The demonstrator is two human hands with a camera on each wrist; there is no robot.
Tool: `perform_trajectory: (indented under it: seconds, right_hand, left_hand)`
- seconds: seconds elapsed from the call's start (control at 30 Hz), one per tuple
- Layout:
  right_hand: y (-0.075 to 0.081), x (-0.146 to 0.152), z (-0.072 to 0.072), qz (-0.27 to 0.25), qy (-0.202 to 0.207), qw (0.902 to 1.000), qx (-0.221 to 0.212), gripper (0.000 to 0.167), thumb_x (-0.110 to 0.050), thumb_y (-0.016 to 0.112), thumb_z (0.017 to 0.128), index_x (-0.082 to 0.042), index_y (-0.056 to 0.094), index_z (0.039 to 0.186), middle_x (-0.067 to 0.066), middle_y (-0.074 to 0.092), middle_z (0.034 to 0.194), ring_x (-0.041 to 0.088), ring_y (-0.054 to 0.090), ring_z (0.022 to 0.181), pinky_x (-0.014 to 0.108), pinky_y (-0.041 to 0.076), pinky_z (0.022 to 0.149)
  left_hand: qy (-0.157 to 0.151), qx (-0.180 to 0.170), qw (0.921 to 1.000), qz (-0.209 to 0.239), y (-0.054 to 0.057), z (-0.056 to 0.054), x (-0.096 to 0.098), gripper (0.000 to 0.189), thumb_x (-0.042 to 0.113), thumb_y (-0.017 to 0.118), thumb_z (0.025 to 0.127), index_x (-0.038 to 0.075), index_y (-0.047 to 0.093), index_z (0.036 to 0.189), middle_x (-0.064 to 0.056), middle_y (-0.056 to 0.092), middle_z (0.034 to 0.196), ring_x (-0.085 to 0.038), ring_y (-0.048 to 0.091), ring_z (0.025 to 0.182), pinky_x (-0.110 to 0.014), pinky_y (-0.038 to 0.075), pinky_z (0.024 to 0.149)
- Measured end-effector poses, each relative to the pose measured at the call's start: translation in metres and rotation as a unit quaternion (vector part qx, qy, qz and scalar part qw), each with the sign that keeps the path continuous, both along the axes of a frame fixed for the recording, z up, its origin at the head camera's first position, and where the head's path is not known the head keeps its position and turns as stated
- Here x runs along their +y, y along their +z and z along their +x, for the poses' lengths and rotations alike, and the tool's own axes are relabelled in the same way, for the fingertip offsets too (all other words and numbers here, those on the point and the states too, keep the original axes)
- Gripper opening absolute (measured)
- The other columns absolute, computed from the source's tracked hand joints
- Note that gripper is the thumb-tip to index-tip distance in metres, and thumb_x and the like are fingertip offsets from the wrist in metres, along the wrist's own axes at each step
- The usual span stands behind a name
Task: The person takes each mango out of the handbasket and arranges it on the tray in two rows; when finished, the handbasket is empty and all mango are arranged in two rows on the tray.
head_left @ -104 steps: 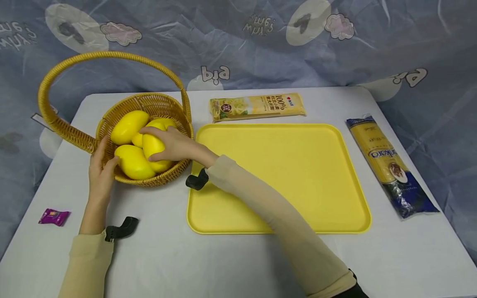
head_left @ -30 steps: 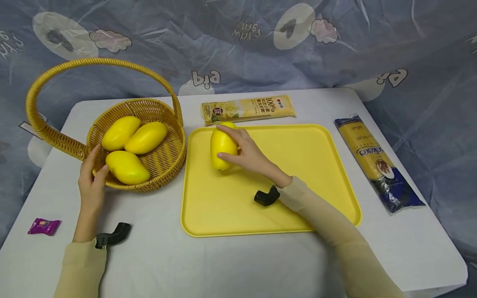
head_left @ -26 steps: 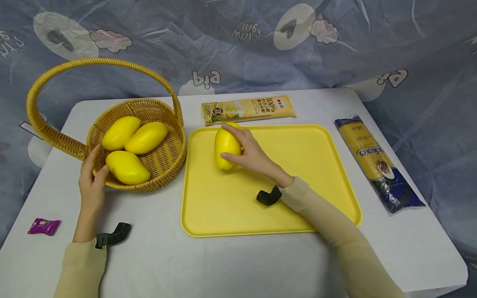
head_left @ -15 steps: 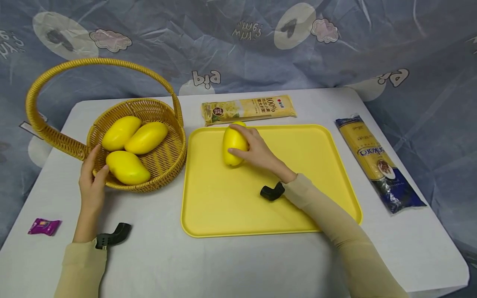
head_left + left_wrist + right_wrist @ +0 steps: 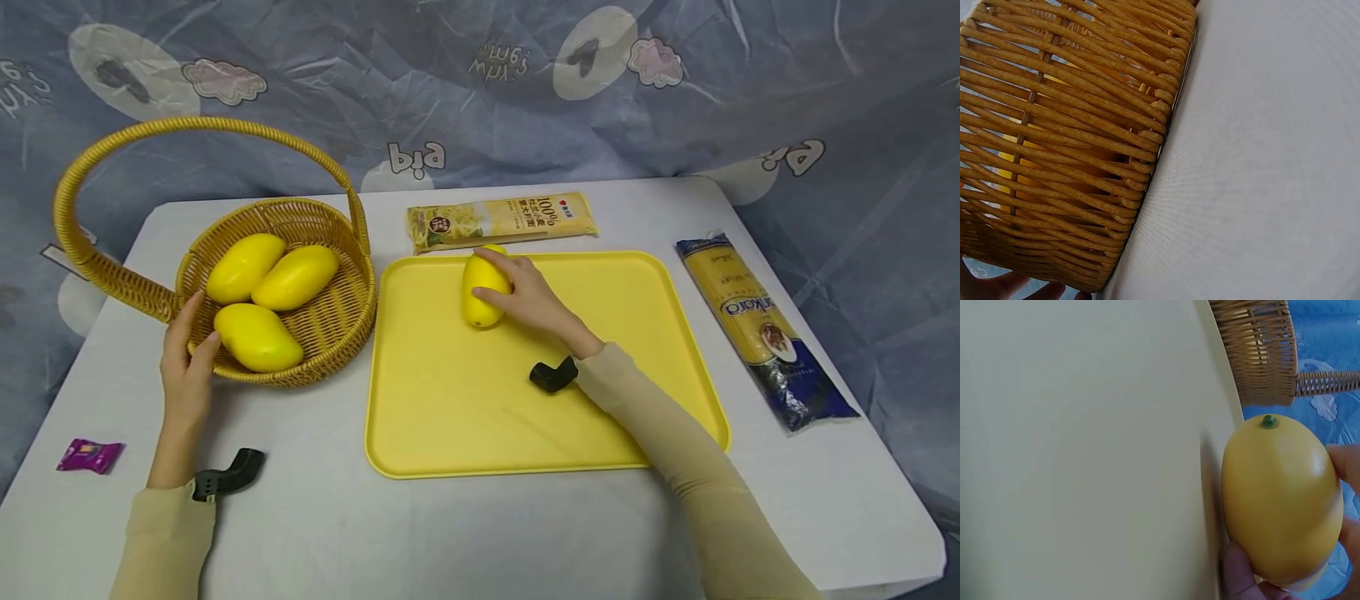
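My right hand (image 5: 528,296) grips a yellow mango (image 5: 480,292) over the upper left part of a yellow tray (image 5: 442,408). In the right wrist view the mango (image 5: 1282,494) shows a green stem end, with thumb and fingers at its sides and the tray surface (image 5: 1085,456) close beside it. At the left, my left hand (image 5: 186,367) holds the near left side of a wicker basket (image 5: 333,350), thumb at the rim. Three mangoes (image 5: 292,277) lie in the basket. The left wrist view shows the woven wall (image 5: 1072,144) with fingertips at its lower edge.
A yellow pasta packet (image 5: 502,221) lies behind the tray. To the right is a gold and blue pasta bag (image 5: 765,329). A purple wrapped sweet (image 5: 89,456) lies at the front left on the white table (image 5: 315,533). The basket's tall handle (image 5: 202,125) arches up.
My right hand has carried the mango out of the basket to over the tray, then shifted slightly right with it. The left hand has stayed at the basket rim.
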State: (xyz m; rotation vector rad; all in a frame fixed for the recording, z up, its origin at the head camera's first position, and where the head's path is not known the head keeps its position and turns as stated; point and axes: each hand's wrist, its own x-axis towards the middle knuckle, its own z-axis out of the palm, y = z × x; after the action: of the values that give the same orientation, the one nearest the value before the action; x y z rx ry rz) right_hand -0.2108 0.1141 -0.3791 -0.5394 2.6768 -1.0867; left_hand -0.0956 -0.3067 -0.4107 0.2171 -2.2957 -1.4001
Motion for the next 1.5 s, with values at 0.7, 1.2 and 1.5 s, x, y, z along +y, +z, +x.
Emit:
perform_trajectory:
  seconds: [0.7, 1.2, 1.5]
  right_hand:
    - [-0.003, 0.012, -0.005, -0.007, 0.015, 0.9998, 0.013, 0.057, -0.038, 0.049, 0.095, -0.026, 0.03, 0.147, 0.009, 0.033, 0.152, 0.031, 0.031, 0.139, 0.049, 0.025, 0.113]
    - [-0.005, 0.015, -0.006, -0.017, 0.005, 0.9998, 0.012, 0.057, -0.035, 0.048, 0.095, -0.025, 0.028, 0.148, 0.007, 0.029, 0.154, 0.03, 0.028, 0.141, 0.048, 0.024, 0.114]
    - [-0.005, 0.016, -0.006, -0.029, 0.007, 0.9995, -0.001, 0.057, -0.034, 0.048, 0.096, -0.028, 0.028, 0.148, 0.007, 0.027, 0.155, 0.028, 0.04, 0.13, 0.045, 0.037, 0.102]
  left_hand:
    - [0.001, -0.014, 0.9999, 0.003, 0.001, 0.001, 0.001, 0.052, 0.013, 0.038, 0.092, 0.016, 0.038, 0.144, -0.002, 0.034, 0.151, -0.003, 0.027, 0.138, -0.022, 0.014, 0.116]
    - [-0.002, -0.016, 0.9999, 0.005, 0.001, 0.0, 0.001, 0.052, 0.014, 0.039, 0.092, 0.017, 0.039, 0.144, -0.002, 0.034, 0.151, -0.004, 0.027, 0.138, -0.023, 0.015, 0.115]
    - [-0.001, -0.013, 0.9999, 0.01, 0.001, 0.0, 0.002, 0.052, 0.013, 0.039, 0.092, 0.016, 0.039, 0.144, -0.003, 0.034, 0.151, -0.005, 0.027, 0.138, -0.023, 0.015, 0.114]
